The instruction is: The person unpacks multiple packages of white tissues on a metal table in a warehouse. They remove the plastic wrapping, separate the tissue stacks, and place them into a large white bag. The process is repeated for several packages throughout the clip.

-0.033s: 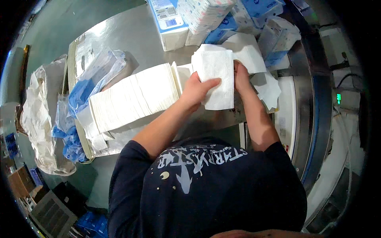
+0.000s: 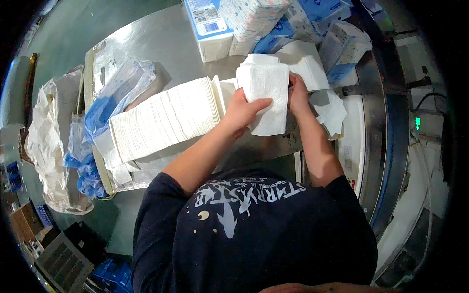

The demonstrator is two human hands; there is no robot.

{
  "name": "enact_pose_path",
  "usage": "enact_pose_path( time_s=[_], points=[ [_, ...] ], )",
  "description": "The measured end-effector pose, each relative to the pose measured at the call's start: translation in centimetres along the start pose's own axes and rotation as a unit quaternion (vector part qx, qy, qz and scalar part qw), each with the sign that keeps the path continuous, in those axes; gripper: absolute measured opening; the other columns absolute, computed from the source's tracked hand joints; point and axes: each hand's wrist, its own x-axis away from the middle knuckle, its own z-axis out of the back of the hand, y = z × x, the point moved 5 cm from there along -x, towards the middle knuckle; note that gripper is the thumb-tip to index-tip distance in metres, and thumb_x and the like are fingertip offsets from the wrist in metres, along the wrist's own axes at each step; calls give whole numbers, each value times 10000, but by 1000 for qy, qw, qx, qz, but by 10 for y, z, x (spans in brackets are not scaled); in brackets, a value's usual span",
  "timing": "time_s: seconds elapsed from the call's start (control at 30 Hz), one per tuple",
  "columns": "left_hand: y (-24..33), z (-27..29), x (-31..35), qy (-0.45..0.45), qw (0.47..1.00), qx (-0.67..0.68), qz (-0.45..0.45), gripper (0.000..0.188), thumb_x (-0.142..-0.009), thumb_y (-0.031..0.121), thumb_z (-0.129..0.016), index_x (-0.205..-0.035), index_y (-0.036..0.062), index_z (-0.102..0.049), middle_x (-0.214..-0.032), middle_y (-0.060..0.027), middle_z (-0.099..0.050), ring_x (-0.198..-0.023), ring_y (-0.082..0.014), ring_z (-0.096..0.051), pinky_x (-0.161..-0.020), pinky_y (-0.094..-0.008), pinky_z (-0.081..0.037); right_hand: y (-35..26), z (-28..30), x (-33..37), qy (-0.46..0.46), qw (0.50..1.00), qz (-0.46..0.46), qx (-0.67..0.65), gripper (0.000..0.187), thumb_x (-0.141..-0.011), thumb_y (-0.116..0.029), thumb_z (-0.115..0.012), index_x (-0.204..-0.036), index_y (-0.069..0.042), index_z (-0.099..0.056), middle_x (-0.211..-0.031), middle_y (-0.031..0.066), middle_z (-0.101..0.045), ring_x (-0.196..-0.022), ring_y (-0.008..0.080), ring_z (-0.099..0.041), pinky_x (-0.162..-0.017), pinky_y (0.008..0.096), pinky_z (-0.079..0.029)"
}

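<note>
Packets (image 2: 254,19) beyond held napkins (image 2: 266,93)

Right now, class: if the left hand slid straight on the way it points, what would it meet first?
Probably the right hand, just beyond the folded white tissue bundle that the left hand already grips; depth is unclear.

Napkin stack (image 2: 166,124) left of hands' tissue bundle (image 2: 266,97)

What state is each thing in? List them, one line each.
Left hand: gripping the napkin bundle.
Right hand: gripping the bundle's other edge.
Napkin bundle: folded, lifted off the table.
Long napkin stack: lying on its side, unwrapped.
Blue plastic wrappers: empty, crumpled.
Napkin packs: sealed, piled.
</note>
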Motion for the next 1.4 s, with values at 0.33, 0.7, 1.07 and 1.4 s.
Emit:
enact_pose_path(
  time_s=[0.33,0.7,1.07,1.4],
  points=[
    [-20,16,-3,60,992,-107,32,428,-774,113,-647,-1155,-16,-499,-989,-122,-617,-873,-207,-604,-751,-343,-496,57,16,5,-46,978,-195,66,477,-812,-361,-619,-1204,-99,-546,-1092,107,-628,-971,228,-595,-814,370,-475],
    [-21,30,-4,33,996,-67,45,450,-765,128,-672,-1156,-20,-506,-1002,-121,-619,-890,-204,-602,-777,-336,-490,70,20,13,-17,968,-245,43,430,-843,-319,-558,-1179,-49,-559,-1142,122,-610,-1001,242,-607,-828,390,-504],
    [-51,29,0,-41,984,-174,-18,436,-725,59,-683,-1128,-15,-531,-1013,-115,-618,-913,-205,-599,-812,-349,-478,66,28,53,-65,980,-187,29,442,-871,-333,-565,-1202,-40,-542,-1134,106,-611,-1003,240,-607,-840,394,-510],
    [-38,23,5,-37,972,-232,-19,407,-714,87,-706,-1083,-9,-563,-957,-107,-639,-866,-199,-615,-783,-338,-490,91,52,41,25,971,-236,-31,479,-860,-253,-589,-1280,-55,-473,-1177,93,-583,-1040,222,-584,-884,368,-483]
  ],
)
